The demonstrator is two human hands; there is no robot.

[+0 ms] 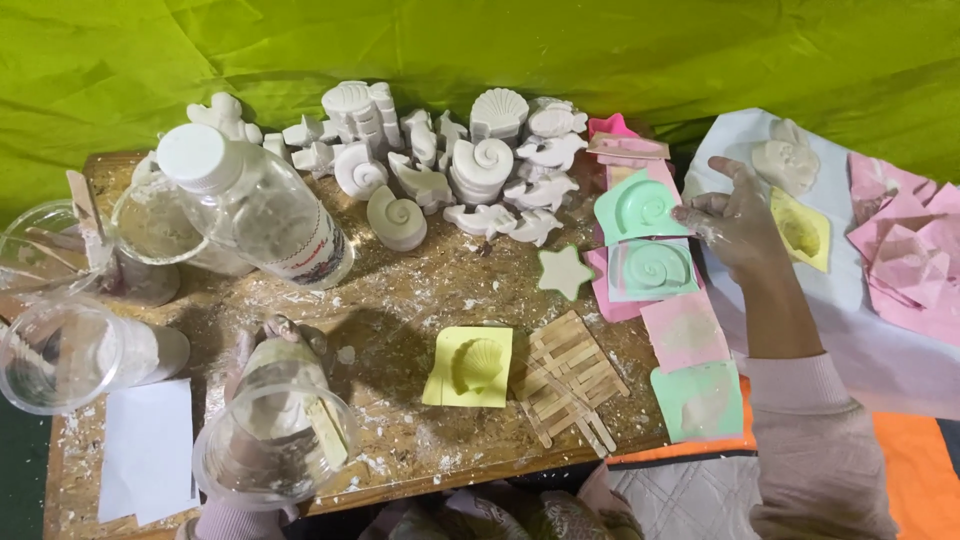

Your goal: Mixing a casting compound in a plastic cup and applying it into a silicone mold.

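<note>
Landmark: wooden board (400, 300), rough, speckled with white plaster crumbs

Left hand (275, 345): at the board's near left edge, fingers wrapped round a clear plastic cup (272, 440) lying tilted, mouth toward the camera, a wooden stick (327, 432) inside

Right hand (730, 225): off the board's right edge, plaster-dusted, fingers loosely spread and gripping nothing, fingertips touching the green spiral mould (637, 208)

Key relation: the mould lies just left of the fingertips, flat, cavity up; the right hand is far nearer it

Second spiral mould (652, 268): just nearer, below the palm

Clear bottle (255, 205): white cap, lying at the board's far left

Plaster shells (470, 165): matte white, heaped along the board's far edge
</note>
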